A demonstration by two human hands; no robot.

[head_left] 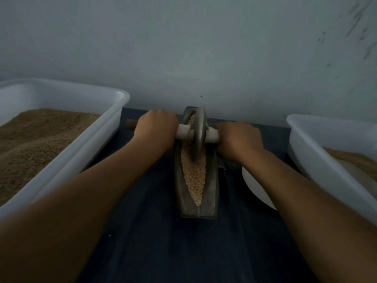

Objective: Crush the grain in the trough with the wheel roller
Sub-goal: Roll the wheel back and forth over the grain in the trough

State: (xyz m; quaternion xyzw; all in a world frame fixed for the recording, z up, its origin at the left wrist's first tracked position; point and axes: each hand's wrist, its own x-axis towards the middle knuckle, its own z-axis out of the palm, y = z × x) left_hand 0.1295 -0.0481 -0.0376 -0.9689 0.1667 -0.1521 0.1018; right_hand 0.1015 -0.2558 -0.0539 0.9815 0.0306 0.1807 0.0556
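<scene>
Two hands on the roller, one each side of the wheel [197,133]. Left hand [157,129] is wrapped round the pale axle [184,132] left of the disc, w/ a brown handle tip [130,125] poking out past the knuckles. Right hand [239,140] is curled round the axle on the other side, fingers tucked under so can't see the tips. Wheel stands upright on edge in the trough [210,193], toward the far end near the wall [183,48], its rim down in the grain [193,176]. Trough is a dark narrow boat-shaped thing running away from the camera, sitting on a dark blue cloth [153,231]. Grain is pale tan and fills the groove, tapering to a point at the near end. Left tub [114,111] is white plastic, full of brownish ground stuff. Right tub [306,152] is also white w/ some of the same inside. White plate [257,190] sits just right of the trough, partly under the right forearm. Pic is dim and a bit blurry at the hands.
</scene>
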